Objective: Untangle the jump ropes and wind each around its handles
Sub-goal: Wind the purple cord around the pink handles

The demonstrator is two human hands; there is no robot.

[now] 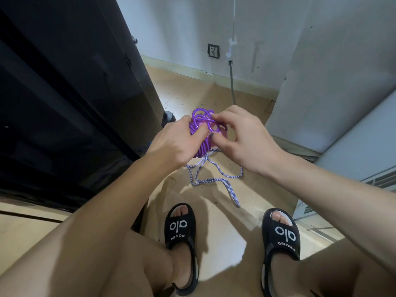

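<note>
- Both ropes look only partly separated: the glossy purple plastic jump rope point(200, 133) sits bunched in a knotted clump held above the tan floor point(214, 221), no neat winding visible yet.
- The left hand point(173, 142) grips the clump's bundled coils, fingers curled round them.
- The right hand point(237, 136) pinches a loop at the top.
- A braided white-and-blue cord jump rope point(216, 180) trails from the clump in loose curves on the floor; its handles are not visible.

Lettering on the two black sandals

The left sandal point(181, 230) and the right sandal point(282, 234) each carry a large white "alo" across the strap, seen upside down; the smaller print beneath is unclear.
</note>
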